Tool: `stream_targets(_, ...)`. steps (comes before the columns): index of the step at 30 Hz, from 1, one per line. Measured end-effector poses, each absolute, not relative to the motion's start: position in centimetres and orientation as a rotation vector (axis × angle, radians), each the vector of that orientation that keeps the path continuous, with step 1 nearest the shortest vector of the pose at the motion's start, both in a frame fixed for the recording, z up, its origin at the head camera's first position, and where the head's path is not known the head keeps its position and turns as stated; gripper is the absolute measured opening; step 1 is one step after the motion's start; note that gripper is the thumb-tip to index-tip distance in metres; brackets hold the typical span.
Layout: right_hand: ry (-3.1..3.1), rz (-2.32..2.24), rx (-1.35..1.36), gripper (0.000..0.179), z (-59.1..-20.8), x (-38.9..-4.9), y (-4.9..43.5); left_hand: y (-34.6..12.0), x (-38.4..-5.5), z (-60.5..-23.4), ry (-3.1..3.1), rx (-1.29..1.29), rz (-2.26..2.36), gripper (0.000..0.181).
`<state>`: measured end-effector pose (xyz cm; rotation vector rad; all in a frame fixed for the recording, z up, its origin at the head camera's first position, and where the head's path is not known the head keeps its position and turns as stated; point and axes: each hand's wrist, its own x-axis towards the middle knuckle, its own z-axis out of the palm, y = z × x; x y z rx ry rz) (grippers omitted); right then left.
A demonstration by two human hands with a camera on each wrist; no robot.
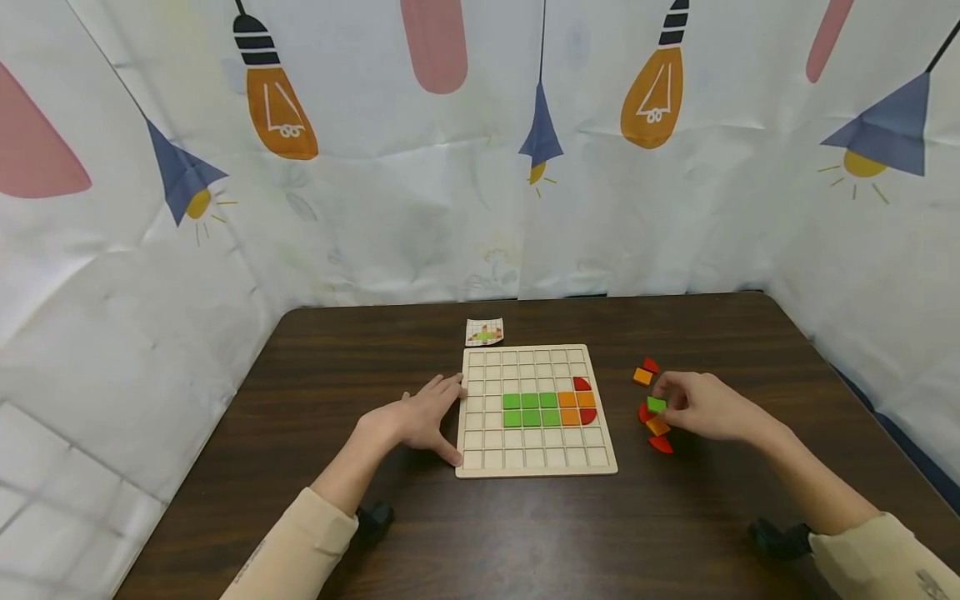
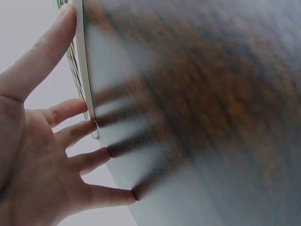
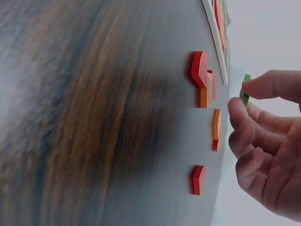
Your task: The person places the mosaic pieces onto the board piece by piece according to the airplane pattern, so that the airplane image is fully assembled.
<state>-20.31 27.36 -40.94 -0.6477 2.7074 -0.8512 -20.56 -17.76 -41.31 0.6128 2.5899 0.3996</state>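
Observation:
A light wooden grid board [image 1: 536, 458] lies on the table. On it are several green square tiles [image 1: 530, 400], three orange squares [image 1: 568, 416] and two red rounded pieces [image 1: 588, 415]. My left hand [image 1: 420, 414] rests with spread fingers at the board's left edge; in the left wrist view the thumb [image 2: 47, 54] touches the rim. Right of the board, my right hand [image 1: 701, 406] pinches a green square tile [image 1: 656, 405] between thumb and finger, held above the table in the right wrist view. Loose red pieces [image 1: 661, 445] and orange pieces [image 1: 642, 377] lie close by.
A small picture card [image 1: 484, 332] with a coloured grid pattern lies just behind the board. The dark wooden table [image 1: 360, 350] has rounded far corners. A pale printed cloth [image 1: 420, 217] hangs behind it and along the sides.

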Motion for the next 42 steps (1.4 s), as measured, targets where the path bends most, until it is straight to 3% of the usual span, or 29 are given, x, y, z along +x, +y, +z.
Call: stream_targets(42,2.337,-1.311,-0.71,0.033,-42.1,-22.7,19.4,-17.7,-20.6,-41.4,2.591,0.599,0.391,0.097)
